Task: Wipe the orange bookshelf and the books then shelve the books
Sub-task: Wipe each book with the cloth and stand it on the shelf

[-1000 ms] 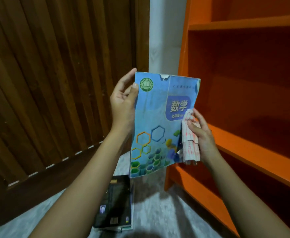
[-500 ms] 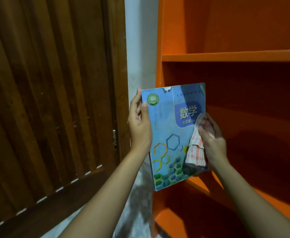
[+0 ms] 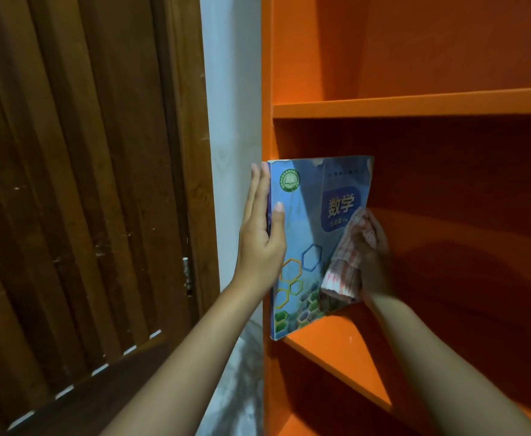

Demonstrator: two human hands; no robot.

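Note:
A blue textbook (image 3: 305,221) with hexagon patterns stands upright at the left end of the orange bookshelf's middle shelf (image 3: 346,350), its lower corner resting at the shelf's front edge. My left hand (image 3: 262,234) grips the book's spine edge, thumb across the cover. My right hand (image 3: 372,262) holds the book's right edge together with a red-and-white checked cloth (image 3: 344,272) pressed against the cover. The bookshelf (image 3: 415,102) fills the right half of the view, and its visible shelves hold nothing else.
A dark wooden slatted door (image 3: 78,199) with a metal hinge (image 3: 187,275) takes up the left side. A white wall strip (image 3: 232,121) separates door and bookshelf. Pale floor (image 3: 236,388) shows at the bottom between them.
Both hands raised the book and carried it right, from in front of the floor into the shelf opening. The view rose, and the dark book on the floor dropped out of sight.

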